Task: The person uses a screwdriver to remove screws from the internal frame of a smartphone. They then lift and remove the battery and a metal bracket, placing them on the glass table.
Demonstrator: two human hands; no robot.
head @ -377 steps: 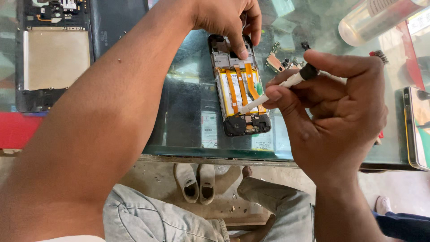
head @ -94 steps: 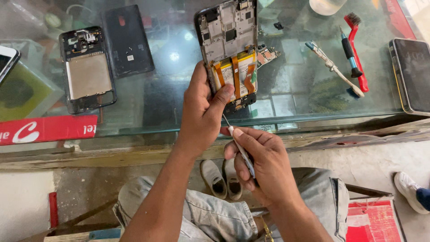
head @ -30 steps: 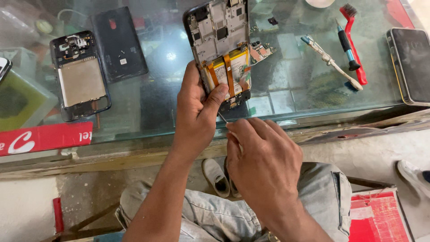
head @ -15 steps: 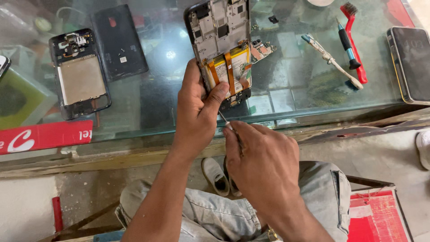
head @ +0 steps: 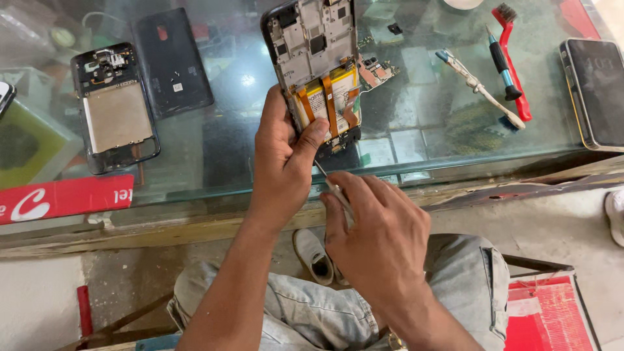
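Three opened phones [head: 322,71] [head: 117,110] [head: 595,91], one loose back cover [head: 172,62], one red brush [head: 513,58], two screwdrivers [head: 481,88] [head: 502,65].

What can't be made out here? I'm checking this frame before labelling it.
Head view:
- Tool tip: hidden behind the left hand's thumb.
- Tool handle: covered by the right hand.
- Phone top: cut off by the upper edge.
- Loose parts on the glass: too small to identify.

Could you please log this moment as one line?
left hand: grips opened phone | right hand: thin tool at phone's lower end | over glass counter
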